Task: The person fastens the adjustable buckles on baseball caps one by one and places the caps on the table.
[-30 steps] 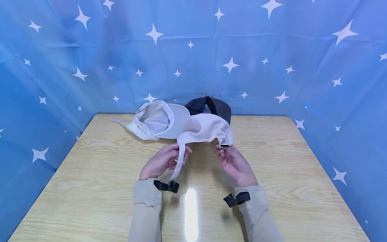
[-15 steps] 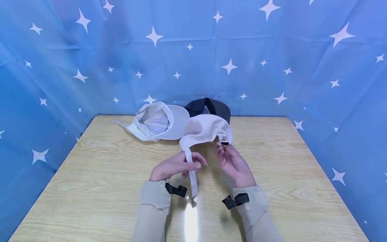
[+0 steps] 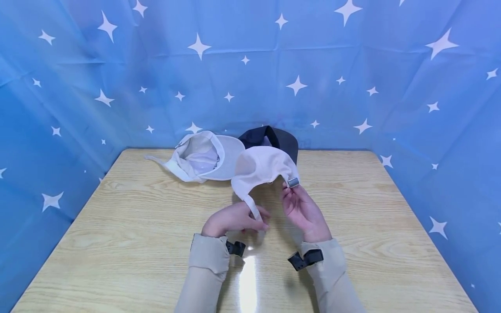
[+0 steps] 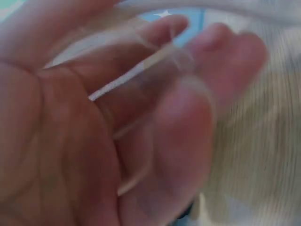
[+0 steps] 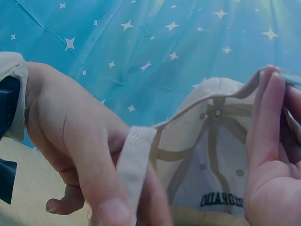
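- To work the strap (image 3: 253, 208) well, we judge it best kept flat and untwisted, the buckle (image 3: 293, 182) held steady.
- Our left hand (image 3: 235, 217), partly curled, loosely grasps the strap between thumb and fingers.
- Our right hand (image 3: 305, 213), nearly closed, pinches the edge of the pale cap (image 3: 264, 165) beside the buckle.
- We see that cap over the counter (image 3: 117, 239), before a white cap (image 3: 201, 158) and a dark cap (image 3: 287, 141).
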